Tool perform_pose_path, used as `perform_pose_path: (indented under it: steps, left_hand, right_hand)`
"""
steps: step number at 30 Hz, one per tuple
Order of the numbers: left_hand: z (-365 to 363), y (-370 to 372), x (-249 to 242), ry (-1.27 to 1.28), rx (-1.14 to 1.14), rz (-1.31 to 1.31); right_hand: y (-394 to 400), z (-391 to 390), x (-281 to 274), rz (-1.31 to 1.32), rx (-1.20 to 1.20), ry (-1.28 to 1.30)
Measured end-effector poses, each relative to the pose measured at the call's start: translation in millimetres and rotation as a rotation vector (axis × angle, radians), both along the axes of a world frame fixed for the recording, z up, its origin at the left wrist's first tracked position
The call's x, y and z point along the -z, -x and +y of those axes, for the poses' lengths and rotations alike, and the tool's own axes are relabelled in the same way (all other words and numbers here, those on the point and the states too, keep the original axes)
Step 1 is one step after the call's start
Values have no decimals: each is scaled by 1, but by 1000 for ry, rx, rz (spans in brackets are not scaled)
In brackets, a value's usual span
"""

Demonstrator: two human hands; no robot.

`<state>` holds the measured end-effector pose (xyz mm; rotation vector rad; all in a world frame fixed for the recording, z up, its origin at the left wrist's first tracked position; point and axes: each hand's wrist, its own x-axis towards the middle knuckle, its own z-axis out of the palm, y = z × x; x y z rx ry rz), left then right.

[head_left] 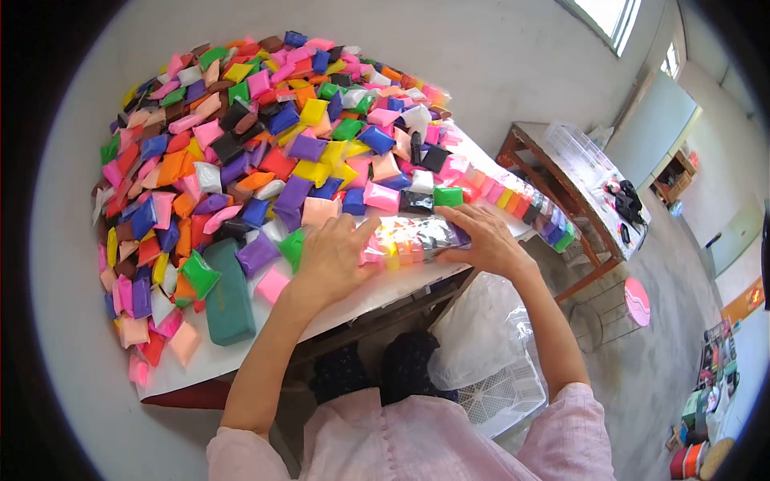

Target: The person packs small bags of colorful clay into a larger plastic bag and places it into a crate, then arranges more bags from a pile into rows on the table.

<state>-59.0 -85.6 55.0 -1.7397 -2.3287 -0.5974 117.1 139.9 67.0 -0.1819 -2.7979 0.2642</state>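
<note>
Between my two hands lies a clear plastic bag of small colored packets (405, 240) set in a row, near the table's front edge. My left hand (333, 252) grips its left end with bent fingers. The right end is held by my right hand (485, 240), thumb in front and fingers behind. Glare hides part of the bag's contents. Behind and left of both hands spreads a large heap of soft colored packets (307, 148). A dark green block (228, 293) lies left of my left forearm.
A row of packets in clear wrap (521, 200) runs along the table's right side. Below the table stands a white plastic basket (497, 393) with a clear bag (481, 337) over it. A pink-topped stool (636, 302) and a second table (553, 156) are to the right.
</note>
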Motion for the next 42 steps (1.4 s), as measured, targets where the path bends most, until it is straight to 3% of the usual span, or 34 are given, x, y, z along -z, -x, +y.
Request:
perform_pose_path:
  steps: [7,12,16,19,26,29,32,42]
  left_hand:
    - [-4,12,4,21,77,-116]
    - [-6,1,-10,-21,46,84]
    - [28,-26,-11,-83,56,143]
    - [52,-25,0,101,-7,9]
    - [30,-15,5,-62,63,174]
    - [13,-11,-6,72,-13,153]
    - [10,-11,-7,9,46,127]
    - [-6,-3,-16,-23,139,-12]
  right_hand:
    - [-22,22,1,5,-65,241]
    - [-41,22,-12,-21,63,323]
    - [-13,-11,-3,132,34,-22]
    - [4,-7,9,61,60,19]
    - [-20,20,9,6,-67,253]
    - [-23,31,12,12,-78,222]
    - [-14,-11,-4,147,77,-127]
    - [23,-23,31,247,-109,-175]
